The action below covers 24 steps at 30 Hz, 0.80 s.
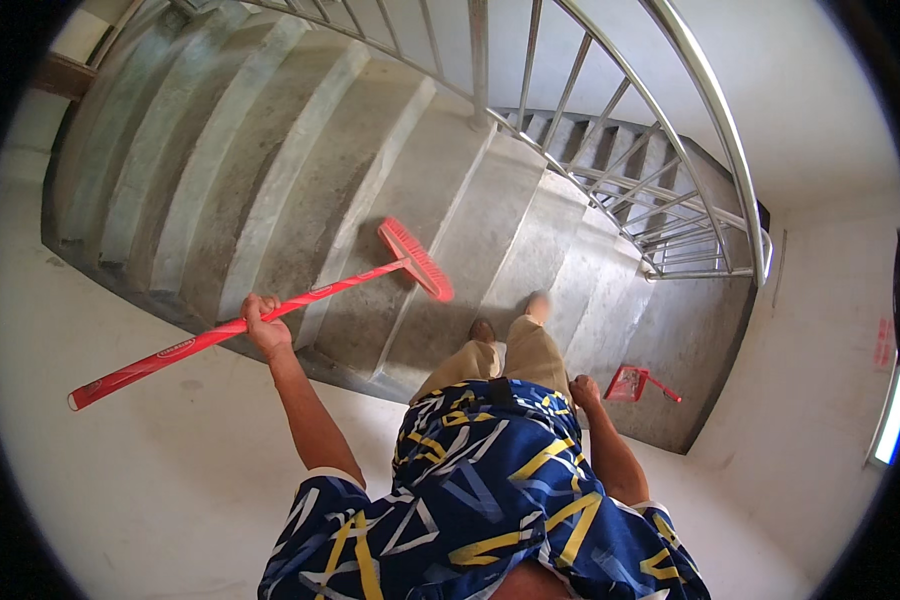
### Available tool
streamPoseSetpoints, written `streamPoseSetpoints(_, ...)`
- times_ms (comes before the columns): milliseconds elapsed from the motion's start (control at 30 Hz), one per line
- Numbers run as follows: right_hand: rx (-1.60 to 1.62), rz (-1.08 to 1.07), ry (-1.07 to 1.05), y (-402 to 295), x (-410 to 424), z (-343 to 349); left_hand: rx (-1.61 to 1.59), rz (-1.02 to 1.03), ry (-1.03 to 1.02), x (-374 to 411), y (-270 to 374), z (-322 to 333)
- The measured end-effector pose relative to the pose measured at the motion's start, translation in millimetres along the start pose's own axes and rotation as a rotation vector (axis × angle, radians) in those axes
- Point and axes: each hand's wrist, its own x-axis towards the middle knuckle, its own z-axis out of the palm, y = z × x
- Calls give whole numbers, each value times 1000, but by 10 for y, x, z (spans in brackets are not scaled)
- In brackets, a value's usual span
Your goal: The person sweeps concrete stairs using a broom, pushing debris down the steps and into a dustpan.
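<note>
My left hand [268,328] is closed around the handle of a red broom [322,291]. The broom's head, with red bristles, hangs just above the concrete stairs [360,172] or touches them; which, I cannot tell. Down by my hip is my right hand [585,391], its fingers curled, and nothing is visible in it. A red dustpan [628,383] with a short handle lies on the landing, to the right of that hand.
A stainless steel railing [682,127] curves along the far side of the stairs. Beyond it another flight [630,150] shows. My feet stand on the steps. A white wall [157,480] runs close beside me, and a bright narrow opening or light [891,420] is at the far right.
</note>
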Motion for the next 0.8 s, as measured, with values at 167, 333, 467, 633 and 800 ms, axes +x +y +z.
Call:
streamPoseSetpoints(167,116,150,-6,154,15,159,-16,-23,52,20,-27,-27)
streamPoseSetpoints(333,109,39,17,163,-148,163,-40,-33,10,48,-31,-81)
streamPoseSetpoints(467,106,3,16,236,-179,217,-8,-21,43,36,-42,-27)
streamPoseSetpoints(633,258,157,29,322,-147,340,8,-21,56,-6,-7,118)
streamPoseSetpoints(800,291,185,27,303,-159,318,1,-26,13,4,-10,79)
